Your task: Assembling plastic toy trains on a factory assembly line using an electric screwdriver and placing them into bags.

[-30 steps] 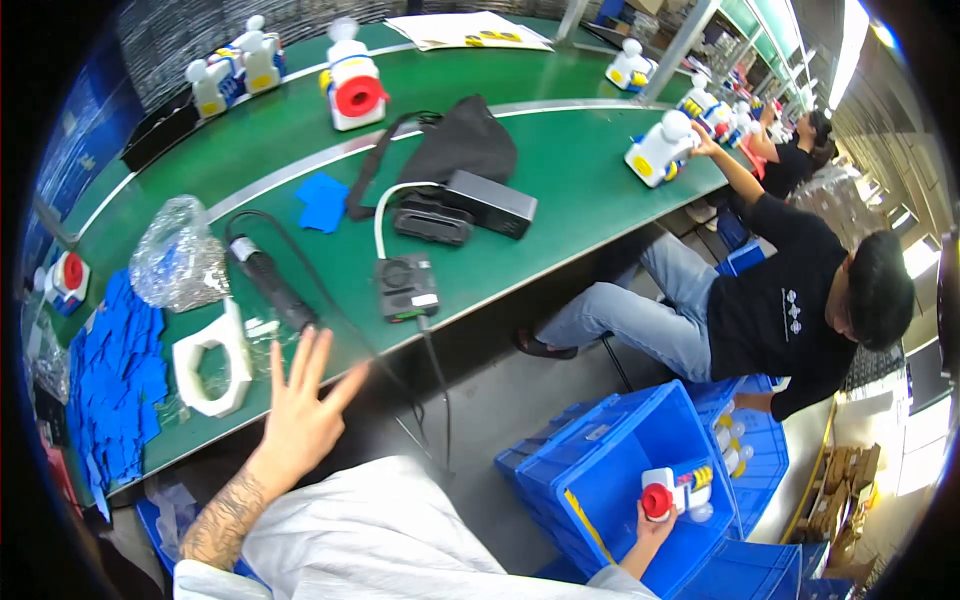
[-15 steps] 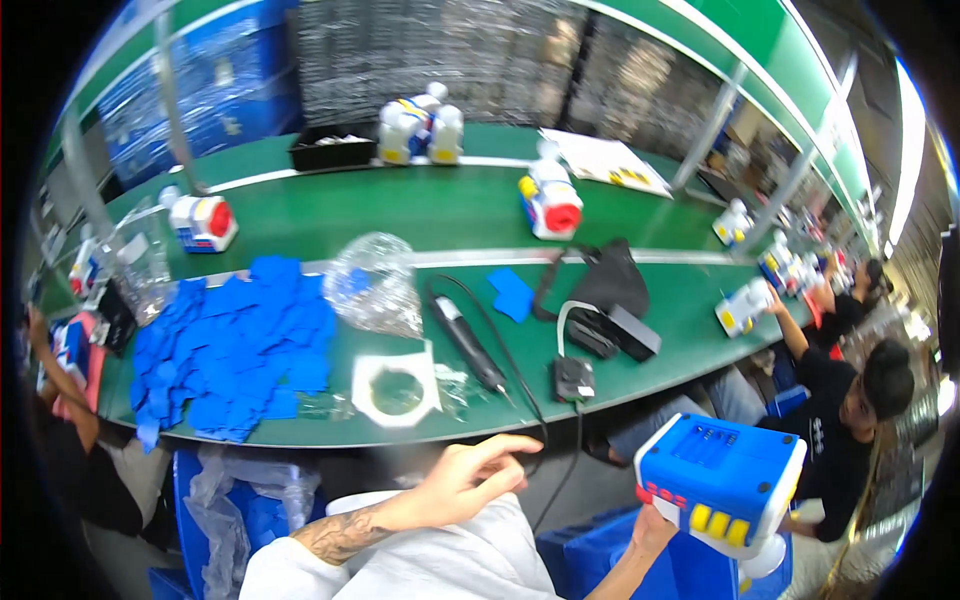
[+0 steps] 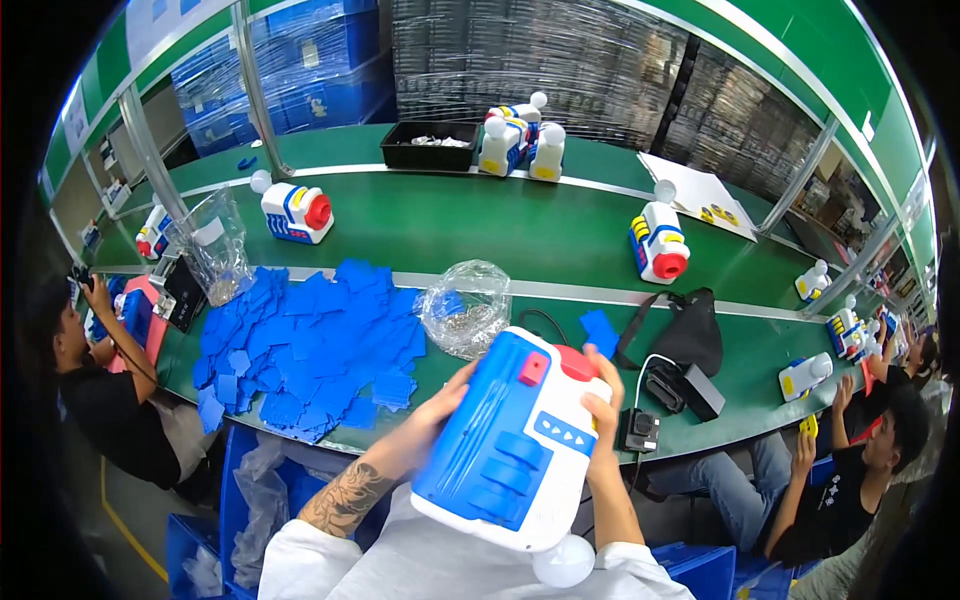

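In front of my chest is a chunky white and blue plastic toy [image 3: 505, 440] with a red button, a red round end at the far side and a white ball at its near end. At its right edge my right hand [image 3: 605, 415] is closed around it, fingers curled over the white side. My left hand [image 3: 432, 415] grips the left edge, its fingers partly hidden by the toy. Beyond the toy a clear plastic bag of small parts [image 3: 465, 315] rests on the green bench [image 3: 460, 225]. To the left spreads a heap of blue flat pieces [image 3: 310, 350].
Similar toys [image 3: 297, 212] stand along the bench, one [image 3: 658, 243] farther right. A black bag [image 3: 690, 330] and a power adapter [image 3: 638, 430] lie right of my hands. Blue bins [image 3: 235, 500] stand below the edge. Co-workers sit at left [image 3: 110, 410] and right [image 3: 850, 480].
The toy has come from the lower right to my front and turned to show another side. My left hand has moved onto it. My view has shifted, and the toy now hides the electric screwdriver.
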`<action>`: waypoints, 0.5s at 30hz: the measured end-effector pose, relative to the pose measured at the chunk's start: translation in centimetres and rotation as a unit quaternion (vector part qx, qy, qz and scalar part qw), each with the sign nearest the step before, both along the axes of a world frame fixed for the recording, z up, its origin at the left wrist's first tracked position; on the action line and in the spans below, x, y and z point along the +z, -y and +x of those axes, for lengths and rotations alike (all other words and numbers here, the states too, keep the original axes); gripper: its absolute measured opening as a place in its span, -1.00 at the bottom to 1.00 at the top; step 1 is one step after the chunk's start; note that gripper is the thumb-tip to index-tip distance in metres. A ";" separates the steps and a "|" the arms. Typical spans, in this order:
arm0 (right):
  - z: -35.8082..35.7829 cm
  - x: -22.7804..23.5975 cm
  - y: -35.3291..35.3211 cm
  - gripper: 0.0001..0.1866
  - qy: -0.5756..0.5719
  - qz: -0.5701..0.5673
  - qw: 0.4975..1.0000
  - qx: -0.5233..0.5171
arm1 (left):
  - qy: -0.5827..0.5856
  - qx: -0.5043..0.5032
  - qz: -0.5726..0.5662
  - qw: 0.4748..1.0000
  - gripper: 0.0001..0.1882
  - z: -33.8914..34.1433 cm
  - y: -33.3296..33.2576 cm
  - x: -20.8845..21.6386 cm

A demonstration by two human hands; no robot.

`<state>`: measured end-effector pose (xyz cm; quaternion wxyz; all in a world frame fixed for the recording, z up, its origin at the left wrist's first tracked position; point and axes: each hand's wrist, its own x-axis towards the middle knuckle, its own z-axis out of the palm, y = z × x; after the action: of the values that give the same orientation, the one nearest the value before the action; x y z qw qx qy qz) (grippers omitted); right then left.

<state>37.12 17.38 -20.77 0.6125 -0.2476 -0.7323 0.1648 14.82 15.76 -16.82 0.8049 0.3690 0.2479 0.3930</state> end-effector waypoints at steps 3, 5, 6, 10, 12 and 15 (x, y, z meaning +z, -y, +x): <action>-1.3 -1.5 -1.3 -0.39 -0.133 -0.231 0.940 0.215 | -0.014 0.120 -0.078 0.990 -0.34 -1.8 0.0 -2.5; -3.2 0.0 -1.1 -0.37 -0.303 -0.377 0.791 0.374 | -0.031 0.184 -0.065 0.980 -0.38 -3.1 -0.1 -3.9; -4.1 -0.2 -1.3 -0.37 -0.302 -0.383 0.787 0.378 | -0.001 0.181 -0.050 0.982 -0.38 -3.8 -0.4 -4.3; -5.8 -2.2 -2.6 -0.38 -0.243 -0.463 0.815 0.247 | -0.154 0.229 0.079 0.958 -0.35 -3.4 -0.1 -2.3; -6.6 -2.9 -3.0 -0.39 -0.183 -0.453 0.856 0.170 | -0.250 0.218 0.183 0.925 -0.27 -3.1 0.0 -2.5; -6.5 -6.3 -3.2 -0.42 -0.168 -0.427 0.880 0.119 | -0.364 0.185 0.276 0.870 -0.19 -2.1 0.0 -2.0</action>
<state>30.67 20.60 -27.07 0.5371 -0.3646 -0.5006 0.5726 12.71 15.73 -18.80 0.4355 0.6405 0.4689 0.4246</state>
